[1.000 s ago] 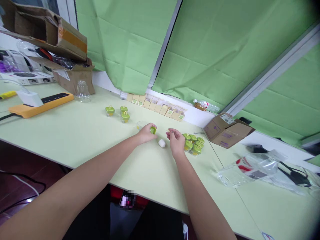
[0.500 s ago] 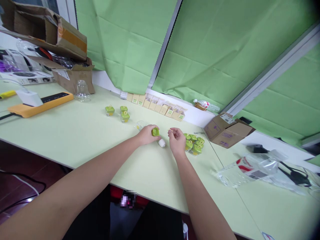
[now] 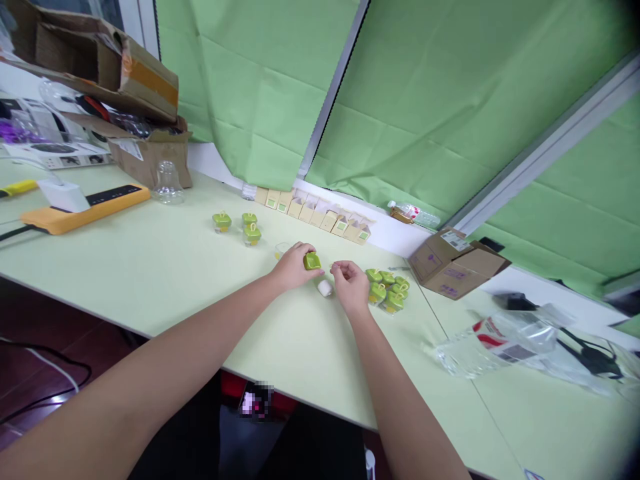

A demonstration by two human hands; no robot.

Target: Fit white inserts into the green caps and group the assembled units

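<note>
My left hand [image 3: 293, 268] grips a small green square lid [image 3: 312, 261], its hollow inner side turned toward me. Just right of it, the thumb and fingertips of my right hand [image 3: 352, 288] pinch a thin yellow loop [image 3: 332, 266], mostly hidden by the fingers. On the table below and between both hands lies a small white block [image 3: 325, 288]. Behind my left hand stands a clear cup [image 3: 281, 250], partly covered. Several clear little containers with green lids and yellow loops [image 3: 393, 302] are grouped beside my right hand. Three similar containers [image 3: 252, 233] stand farther left.
A row of small tan cartons [image 3: 313, 212] lines the back wall. At left are an orange power strip [image 3: 90, 210], a clear bottle-shaped piece [image 3: 167, 183] and cardboard boxes [image 3: 150, 157]. Rightward lie another cardboard box [image 3: 453, 263] and a large plastic bottle [image 3: 495, 340].
My right hand has moved a little left, bringing the yellow loop closer to the green lid. The lid has tilted and risen slightly in my left hand.
</note>
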